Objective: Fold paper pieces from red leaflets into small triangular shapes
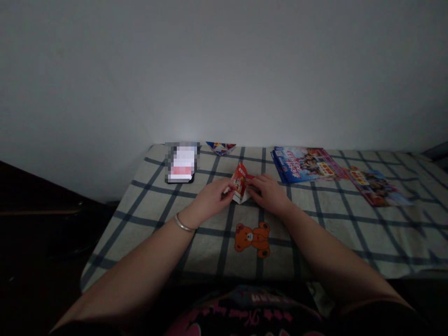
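Note:
A small folded piece of red and white printed paper (241,185) stands on the checked cloth (147,205) between both hands. My left hand (210,198), with a silver bangle on the wrist, pinches the paper's left edge. My right hand (268,191) presses its fingers closed on the paper's right side. Part of the paper is hidden under the fingers.
A phone (181,163) with a lit screen lies at the back left. A folded paper shape (220,147) sits by the wall. A stack of blue printed sheets (303,163) and another colourful sheet (376,186) lie at the right. An orange bear print (252,238) marks the cloth.

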The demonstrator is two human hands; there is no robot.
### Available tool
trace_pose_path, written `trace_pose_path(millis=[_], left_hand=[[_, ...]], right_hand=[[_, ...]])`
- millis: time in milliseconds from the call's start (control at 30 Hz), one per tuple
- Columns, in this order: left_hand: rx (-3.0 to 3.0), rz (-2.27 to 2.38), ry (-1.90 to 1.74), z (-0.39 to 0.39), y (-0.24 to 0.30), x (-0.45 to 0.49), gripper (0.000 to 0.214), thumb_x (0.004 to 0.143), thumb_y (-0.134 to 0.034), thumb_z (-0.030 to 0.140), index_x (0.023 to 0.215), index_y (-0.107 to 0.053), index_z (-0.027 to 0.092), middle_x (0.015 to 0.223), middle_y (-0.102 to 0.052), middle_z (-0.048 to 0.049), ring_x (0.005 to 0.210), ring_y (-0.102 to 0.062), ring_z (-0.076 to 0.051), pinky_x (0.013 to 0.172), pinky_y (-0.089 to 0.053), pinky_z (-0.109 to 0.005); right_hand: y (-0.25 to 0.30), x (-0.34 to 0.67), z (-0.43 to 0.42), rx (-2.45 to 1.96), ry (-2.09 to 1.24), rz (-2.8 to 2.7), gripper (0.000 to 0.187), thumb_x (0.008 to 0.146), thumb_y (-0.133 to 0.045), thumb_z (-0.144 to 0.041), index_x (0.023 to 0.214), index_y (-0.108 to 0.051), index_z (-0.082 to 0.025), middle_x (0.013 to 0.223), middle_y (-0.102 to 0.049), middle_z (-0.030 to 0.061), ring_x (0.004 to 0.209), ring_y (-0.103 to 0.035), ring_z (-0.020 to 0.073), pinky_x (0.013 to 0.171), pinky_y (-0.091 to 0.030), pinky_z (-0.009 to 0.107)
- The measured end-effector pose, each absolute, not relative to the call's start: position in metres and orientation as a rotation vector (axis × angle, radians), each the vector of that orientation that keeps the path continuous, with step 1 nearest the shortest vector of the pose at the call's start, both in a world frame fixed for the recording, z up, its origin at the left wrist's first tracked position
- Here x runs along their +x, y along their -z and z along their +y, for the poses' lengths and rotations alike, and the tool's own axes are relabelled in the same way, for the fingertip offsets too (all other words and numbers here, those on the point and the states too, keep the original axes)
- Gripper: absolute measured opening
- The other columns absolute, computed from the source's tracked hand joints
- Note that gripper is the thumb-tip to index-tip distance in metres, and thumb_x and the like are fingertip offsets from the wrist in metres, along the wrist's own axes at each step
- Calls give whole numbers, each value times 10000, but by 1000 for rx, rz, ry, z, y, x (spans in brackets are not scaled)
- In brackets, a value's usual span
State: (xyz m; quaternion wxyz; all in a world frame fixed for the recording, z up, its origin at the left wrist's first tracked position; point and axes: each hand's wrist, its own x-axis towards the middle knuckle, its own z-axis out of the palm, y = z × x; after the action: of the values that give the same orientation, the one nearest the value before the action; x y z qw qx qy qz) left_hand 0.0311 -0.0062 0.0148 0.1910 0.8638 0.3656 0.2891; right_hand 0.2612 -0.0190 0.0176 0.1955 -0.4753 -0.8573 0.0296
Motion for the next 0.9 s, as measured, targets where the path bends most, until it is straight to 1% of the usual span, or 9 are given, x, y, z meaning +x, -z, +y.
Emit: trace_pose_path(millis=[100, 200, 267, 367, 467, 567, 633, 800, 900], left_hand=[[2402, 997, -767, -7, -15, 31, 75, 881, -553, 197, 931, -608, 211, 871, -665, -10, 802, -628, -174, 750, -493, -314], [2393, 965, -715, -6, -15, 31, 129, 865, -537, 173, 940, -628, 223, 878, -682, -3, 802, -636, -172, 744, -490, -308], [2380, 983, -708, -7, -16, 31, 147, 865, -523, 169, 943, -634, 225, 880, -689, -5, 795, -638, -171, 740, -490, -307], [2363, 1007, -704, -7, -17, 32, 160, 864, -514, 156, 948, -633, 221, 878, -691, -6, 781, -641, -168, 722, -489, -300], [2346, 996, -697, -7, -19, 32, 151, 869, -511, 153, 947, -624, 216, 866, -686, -4, 775, -643, -167, 708, -488, -295], [2316, 945, -689, -7, -20, 32, 154, 908, -474, 161, 966, -607, 211, 839, -680, -2, 794, -649, -165, 748, -501, -305], [2312, 925, -689, -6, -19, 33, 167, 928, -449, 161, 984, -599, 207, 832, -678, -5, 818, -652, -168, 790, -509, -322], [2366, 909, -718, -4, -15, 35, 170, 932, -448, 156, 986, -602, 206, 943, -680, -30, 915, -643, -185, 859, -513, -358], [2370, 929, -723, -5, -15, 35, 178, 929, -457, 147, 992, -608, 217, 927, -667, -21, 909, -640, -184, 856, -521, -362]], right_hand=[[-16, 262, -17, -1371, -95, -2364, 147, 918, -565, -280, 975, -663, -186, 981, -682, 93, 913, -573, 242, 852, -442, 376], [-16, 264, -17, -1406, -100, -2347, 154, 921, -544, -301, 865, -632, -188, 879, -649, 85, 855, -551, 240, 808, -437, 375], [-17, 265, -18, -1404, -117, -2349, 154, 916, -515, -269, 801, -588, -198, 833, -620, 76, 824, -534, 234, 784, -431, 372], [-20, 268, -20, -1370, -170, -2357, 154, 898, -458, -185, 777, -550, -208, 818, -600, 69, 813, -523, 230, 792, -428, 374], [-21, 272, -19, -1336, -242, -2308, 156, 886, -428, -144, 800, -541, -210, 849, -606, 71, 863, -539, 233, 842, -427, 377], [-19, 276, -16, -1298, -277, -2228, 133, 904, -433, -162, 843, -544, -203, 912, -624, 85, 921, -560, 236, 885, -426, 381], [-16, 278, -13, -1286, -281, -2200, 119, 923, -450, -198, 870, -556, -199, 919, -635, 88, 916, -571, 237, 878, -433, 383], [-12, 269, -9, -1433, -285, -2138, 108, 926, -507, -212, 928, -614, -205, 901, -691, 70, 880, -613, 232, 814, -446, 370], [-14, 259, -8, -1545, -221, -2132, 118, 932, -534, -229, 966, -645, -211, 976, -718, 75, 945, -632, 255, 853, -433, 402]])
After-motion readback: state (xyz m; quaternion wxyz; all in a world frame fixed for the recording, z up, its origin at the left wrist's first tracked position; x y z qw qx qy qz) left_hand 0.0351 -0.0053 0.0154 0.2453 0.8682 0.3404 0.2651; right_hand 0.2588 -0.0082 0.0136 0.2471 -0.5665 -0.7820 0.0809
